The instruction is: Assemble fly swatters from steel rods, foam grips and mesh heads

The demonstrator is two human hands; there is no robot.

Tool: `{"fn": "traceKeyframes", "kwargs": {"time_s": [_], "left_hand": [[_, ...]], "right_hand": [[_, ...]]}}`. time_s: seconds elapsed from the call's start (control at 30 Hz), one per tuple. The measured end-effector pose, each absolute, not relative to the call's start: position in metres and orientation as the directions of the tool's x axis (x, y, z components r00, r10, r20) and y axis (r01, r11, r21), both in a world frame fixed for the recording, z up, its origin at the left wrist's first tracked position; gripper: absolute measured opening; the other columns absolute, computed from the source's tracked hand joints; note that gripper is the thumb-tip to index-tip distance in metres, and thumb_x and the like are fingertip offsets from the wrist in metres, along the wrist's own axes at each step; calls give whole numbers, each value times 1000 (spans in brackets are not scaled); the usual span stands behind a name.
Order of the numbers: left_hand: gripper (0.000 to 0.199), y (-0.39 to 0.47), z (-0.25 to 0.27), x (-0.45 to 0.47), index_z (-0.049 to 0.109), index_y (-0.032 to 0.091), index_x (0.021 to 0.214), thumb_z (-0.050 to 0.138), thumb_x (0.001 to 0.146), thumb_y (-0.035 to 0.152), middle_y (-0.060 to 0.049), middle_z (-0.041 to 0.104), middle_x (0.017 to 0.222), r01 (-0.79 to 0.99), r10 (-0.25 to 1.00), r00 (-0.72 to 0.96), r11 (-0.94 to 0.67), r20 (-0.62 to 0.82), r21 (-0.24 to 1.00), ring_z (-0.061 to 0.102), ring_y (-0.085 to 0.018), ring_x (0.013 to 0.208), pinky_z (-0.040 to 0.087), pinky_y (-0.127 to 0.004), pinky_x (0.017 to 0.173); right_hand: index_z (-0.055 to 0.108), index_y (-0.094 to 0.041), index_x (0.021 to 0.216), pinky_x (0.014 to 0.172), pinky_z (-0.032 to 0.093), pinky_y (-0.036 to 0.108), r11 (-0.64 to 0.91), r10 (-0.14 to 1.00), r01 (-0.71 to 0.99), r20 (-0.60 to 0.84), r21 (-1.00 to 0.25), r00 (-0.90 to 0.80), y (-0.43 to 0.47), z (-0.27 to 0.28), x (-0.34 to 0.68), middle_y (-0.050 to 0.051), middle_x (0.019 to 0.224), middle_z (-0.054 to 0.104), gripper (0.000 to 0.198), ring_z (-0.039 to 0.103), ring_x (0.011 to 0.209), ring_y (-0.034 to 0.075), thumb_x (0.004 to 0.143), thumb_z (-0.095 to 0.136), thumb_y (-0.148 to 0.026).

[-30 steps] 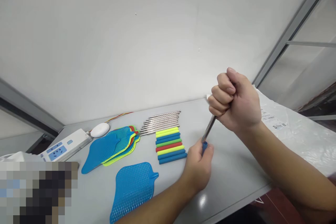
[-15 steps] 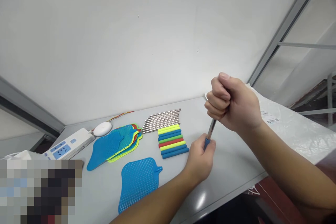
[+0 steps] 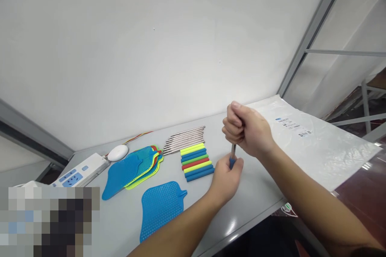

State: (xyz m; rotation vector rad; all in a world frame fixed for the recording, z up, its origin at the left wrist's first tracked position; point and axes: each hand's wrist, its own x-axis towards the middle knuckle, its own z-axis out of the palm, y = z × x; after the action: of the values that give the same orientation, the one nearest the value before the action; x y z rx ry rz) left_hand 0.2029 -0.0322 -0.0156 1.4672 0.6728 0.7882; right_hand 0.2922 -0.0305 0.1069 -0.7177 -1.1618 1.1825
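Grey table (image 3: 256, 196) ends lower centre; label (image 3: 291, 126) at right illegible; left hand (image 3: 226, 176) grips blue tube (image 3: 232, 162), right hand (image 3: 249, 129) metal rod (image 3: 233, 151).

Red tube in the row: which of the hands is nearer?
Left. The left hand is just right of the red tube; the right hand is higher and farther right, gripping a metal rod.

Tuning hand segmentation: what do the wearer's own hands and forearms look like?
Left hand and right hand: ungloved, no rings or watches visible. Forearms: no sleeves, cables or markings in view. Sleeves higher up: can't tell.
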Motion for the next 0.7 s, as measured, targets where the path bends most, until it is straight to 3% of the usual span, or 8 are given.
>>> {"fn": "traceKeyframes", "kwargs": {"time_s": [0.13, 0.33, 0.53, 0.7], "left_hand": [[30, -29, -17, 204, 37, 19, 69, 48, 89, 38, 6, 31, 60, -45, 799, 598, -36, 56, 998, 26, -9, 57, 23, -23, 51], [30, -31, -18, 205, 39, 17, 67, 50, 88, 37, 5, 31, 62, -63, 765, 638, -58, 85, 996, 26, -9, 59, 23, -23, 53], [30, -32, -21, 203, 33, 18, 62, 48, 85, 29, 5, 28, 59, -52, 753, 654, -56, 76, 997, 24, -8, 58, 20, -23, 49], [27, -32, -22, 203, 36, 17, 62, 47, 84, 27, 4, 30, 60, -53, 767, 633, -92, 104, 994, 27, -9, 60, 23, -23, 50]], "right_hand": [[35, -20, 59, 38, 11, 19, 235, 969, -365, 249, -901, 9, -26, 81, 291, -9, 48, 21, 42, 14, 42, 6, 92, 47, -45], [32, -21, 60, 39, 11, 22, 358, 932, -353, 308, -864, 193, -42, 67, 288, -9, 49, 21, 44, 15, 43, 6, 94, 44, -45], [29, -21, 60, 40, 14, 24, 403, 909, -232, 359, -885, 211, -53, 62, 277, -8, 51, 22, 47, 19, 44, 6, 94, 43, -50], [29, -21, 60, 40, 13, 24, 403, 914, -260, 367, -878, 174, -52, 55, 278, -8, 51, 21, 47, 19, 44, 6, 94, 44, -51]]}}
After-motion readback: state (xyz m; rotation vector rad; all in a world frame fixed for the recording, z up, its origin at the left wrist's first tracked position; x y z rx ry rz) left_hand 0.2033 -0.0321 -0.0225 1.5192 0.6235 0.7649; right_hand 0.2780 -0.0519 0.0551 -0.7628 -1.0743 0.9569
